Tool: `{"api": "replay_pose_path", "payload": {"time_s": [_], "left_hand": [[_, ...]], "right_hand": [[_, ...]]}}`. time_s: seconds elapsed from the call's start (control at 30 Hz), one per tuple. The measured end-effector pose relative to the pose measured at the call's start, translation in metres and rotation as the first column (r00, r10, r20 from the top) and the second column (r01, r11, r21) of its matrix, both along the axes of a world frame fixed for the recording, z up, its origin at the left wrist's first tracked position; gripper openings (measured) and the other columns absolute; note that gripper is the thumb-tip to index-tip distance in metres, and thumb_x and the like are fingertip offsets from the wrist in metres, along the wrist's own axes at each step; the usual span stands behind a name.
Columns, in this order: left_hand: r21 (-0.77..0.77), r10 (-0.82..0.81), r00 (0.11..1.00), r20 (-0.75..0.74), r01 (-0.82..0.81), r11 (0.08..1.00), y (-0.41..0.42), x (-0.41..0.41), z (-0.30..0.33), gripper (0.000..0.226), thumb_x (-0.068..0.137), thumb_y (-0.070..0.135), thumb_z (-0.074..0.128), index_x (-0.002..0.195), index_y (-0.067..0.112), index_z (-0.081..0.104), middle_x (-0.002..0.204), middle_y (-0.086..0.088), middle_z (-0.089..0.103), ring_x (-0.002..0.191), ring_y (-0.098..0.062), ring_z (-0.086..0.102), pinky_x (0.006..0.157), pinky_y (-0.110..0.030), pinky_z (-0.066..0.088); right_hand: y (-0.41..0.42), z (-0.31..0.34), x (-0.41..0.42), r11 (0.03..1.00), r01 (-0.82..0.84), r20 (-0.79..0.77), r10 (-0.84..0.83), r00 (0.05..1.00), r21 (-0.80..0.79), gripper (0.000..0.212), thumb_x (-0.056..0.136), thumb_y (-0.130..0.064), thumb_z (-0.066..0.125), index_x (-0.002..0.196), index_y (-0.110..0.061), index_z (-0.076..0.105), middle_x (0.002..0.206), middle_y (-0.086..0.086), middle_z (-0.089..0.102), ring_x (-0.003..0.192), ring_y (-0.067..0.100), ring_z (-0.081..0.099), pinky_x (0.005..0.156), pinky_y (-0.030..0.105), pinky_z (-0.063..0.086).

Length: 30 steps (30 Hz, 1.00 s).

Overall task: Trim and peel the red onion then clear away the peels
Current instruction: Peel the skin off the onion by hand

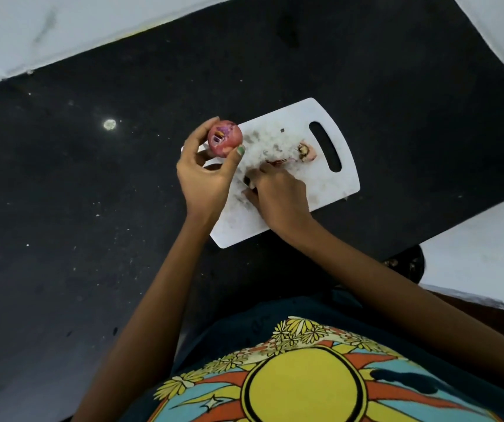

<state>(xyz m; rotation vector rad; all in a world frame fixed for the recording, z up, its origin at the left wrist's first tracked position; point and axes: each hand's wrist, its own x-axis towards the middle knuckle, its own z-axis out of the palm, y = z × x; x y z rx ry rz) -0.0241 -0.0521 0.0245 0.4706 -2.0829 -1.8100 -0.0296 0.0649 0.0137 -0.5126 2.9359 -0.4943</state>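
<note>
My left hand [206, 175] grips a small red onion [224, 138] between thumb and fingertips, lifted over the left corner of the white cutting board [329, 184]. The onion's cut end faces up and shows pale inner layers. My right hand [278, 193] lies knuckles up on the middle of the board, its fingers curled round a dark object [247, 180] that looks like a knife handle; the blade is hidden. Its fingertips are next to a thin reddish peel strip [278, 161]. A trimmed onion end [305, 150] sits near the board's handle slot.
The board lies at an angle on a dark speckled countertop [77, 208]. White tiled wall borders the counter at the top left [31, 28] and top right. A white surface [482, 248] lies at the right. Small dark marks and bits dot the board.
</note>
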Motion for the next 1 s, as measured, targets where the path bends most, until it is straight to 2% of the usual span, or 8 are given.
{"api": "replay_pose_path", "payload": {"time_s": [0.1, 0.2, 0.37, 0.5, 0.6, 0.7, 0.83, 1.0], "left_hand": [[0.03, -0.025, 0.999, 0.029, 0.024, 0.999, 0.005, 0.001, -0.001, 0.048, 0.075, 0.005, 0.076, 0.12, 0.004, 0.06, 0.12, -0.007, 0.061, 0.095, -0.001, 0.063, 0.072, -0.017, 0.052], [0.042, -0.043, 0.997, 0.063, 0.04, 0.998, 0.007, 0.002, -0.003, 0.05, 0.074, 0.005, 0.077, 0.121, 0.007, 0.06, 0.115, 0.0, 0.061, 0.09, 0.001, 0.063, 0.07, -0.017, 0.052], [0.08, -0.072, 0.992, 0.1, 0.064, 0.995, 0.006, 0.002, -0.005, 0.052, 0.073, 0.005, 0.078, 0.121, 0.014, 0.061, 0.11, 0.008, 0.061, 0.086, -0.005, 0.064, 0.069, -0.022, 0.054], [0.081, -0.084, 0.991, 0.106, 0.075, 0.994, 0.009, 0.001, -0.007, 0.052, 0.073, 0.006, 0.079, 0.122, 0.012, 0.06, 0.116, -0.002, 0.061, 0.087, -0.006, 0.064, 0.069, -0.019, 0.053], [0.094, -0.086, 0.989, 0.125, 0.074, 0.993, 0.012, 0.001, -0.01, 0.053, 0.073, 0.005, 0.078, 0.122, 0.014, 0.06, 0.118, -0.004, 0.06, 0.09, -0.014, 0.066, 0.068, -0.021, 0.054], [0.088, -0.092, 0.986, 0.136, 0.081, 0.993, 0.014, 0.002, -0.013, 0.054, 0.073, 0.006, 0.078, 0.123, 0.014, 0.059, 0.119, -0.004, 0.06, 0.094, -0.021, 0.066, 0.068, -0.022, 0.054], [0.098, -0.1, 0.985, 0.139, 0.086, 0.991, 0.018, 0.003, -0.012, 0.053, 0.073, 0.004, 0.077, 0.122, 0.015, 0.06, 0.112, 0.004, 0.06, 0.09, -0.016, 0.065, 0.066, -0.02, 0.052], [0.113, -0.121, 0.983, 0.141, 0.105, 0.988, 0.024, 0.006, -0.013, 0.052, 0.074, 0.003, 0.077, 0.121, 0.016, 0.059, 0.108, 0.007, 0.06, 0.088, -0.014, 0.064, 0.069, -0.02, 0.053]], "right_hand": [[0.004, -0.005, -0.005, 1.0, -0.013, -0.006, 0.013, 1.0, -0.001, 0.028, 0.088, -0.035, 0.061, 0.107, -0.013, 0.061, 0.107, 0.006, 0.061, 0.098, 0.026, 0.058, 0.066, 0.034, 0.045], [0.013, -0.005, -0.008, 0.995, 0.005, 0.027, -0.002, 1.0, -0.1, 0.031, 0.088, -0.04, 0.06, 0.102, -0.013, 0.061, 0.104, 0.006, 0.059, 0.095, 0.023, 0.057, 0.066, 0.032, 0.043], [0.036, 0.002, -0.026, 0.924, 0.194, -0.071, -0.229, 0.971, -0.329, 0.021, 0.088, -0.025, 0.055, 0.097, -0.009, 0.065, 0.1, 0.008, 0.059, 0.093, 0.024, 0.056, 0.071, 0.038, 0.05], [0.051, -0.006, -0.049, 0.942, 0.267, 0.067, -0.259, 0.964, -0.203, 0.04, 0.092, -0.031, 0.053, 0.126, -0.011, 0.054, 0.131, 0.014, 0.047, 0.12, 0.033, 0.042, 0.097, 0.043, 0.04], [0.048, -0.02, -0.052, 0.986, 0.163, 0.124, -0.157, 0.98, -0.039, 0.05, 0.095, -0.042, 0.044, 0.139, -0.017, 0.043, 0.149, 0.017, 0.032, 0.137, 0.04, 0.025, 0.112, 0.049, 0.025], [0.044, -0.025, -0.042, 0.997, 0.073, 0.115, -0.069, 0.991, -0.027, 0.044, 0.1, -0.033, 0.039, 0.139, -0.014, 0.044, 0.153, 0.016, 0.028, 0.143, 0.042, 0.012, 0.117, 0.049, 0.016], [0.052, -0.028, -0.014, 0.994, -0.086, 0.015, 0.088, 0.996, -0.071, 0.037, 0.097, -0.02, 0.044, 0.128, -0.002, 0.055, 0.142, 0.019, 0.046, 0.138, 0.041, 0.031, 0.111, 0.047, 0.03], [0.069, -0.029, 0.011, 0.98, -0.164, -0.11, 0.152, 0.982, -0.112, 0.039, 0.093, -0.025, 0.044, 0.108, 0.001, 0.068, 0.118, 0.019, 0.066, 0.119, 0.038, 0.056, 0.098, 0.045, 0.047]]}}
